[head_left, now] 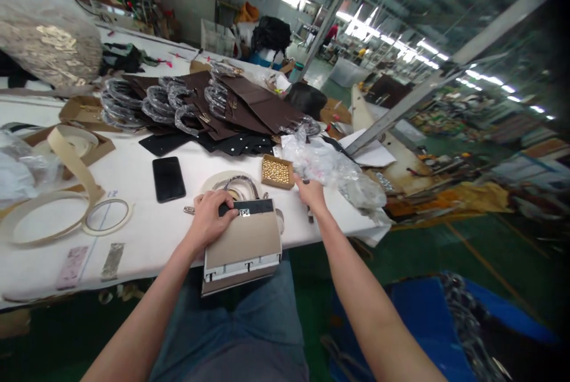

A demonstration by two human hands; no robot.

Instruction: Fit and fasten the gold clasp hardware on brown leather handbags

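Across the edge of the white worktop (146, 233) sits a boxy, smooth taupe bag (249, 238), clasped in the grip of the left hand (212, 217). The right hand (312, 193), closed on a slim dark tool (310, 215), is beside a brown cardboard box (276, 184) of shiny gold studs (276, 171); crumpled clear plastic (354, 181) crowds its other side.

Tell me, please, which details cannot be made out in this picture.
Dark tool: head view, its middle hidden by the right hand.
Pale square on the black strip: head view, too small to read.
Gold pieces in the small box: head view, too small to tell shapes.
Underside of the beige piece: head view, turned away.
Clear sack: head view, cut off by the upper left edges.
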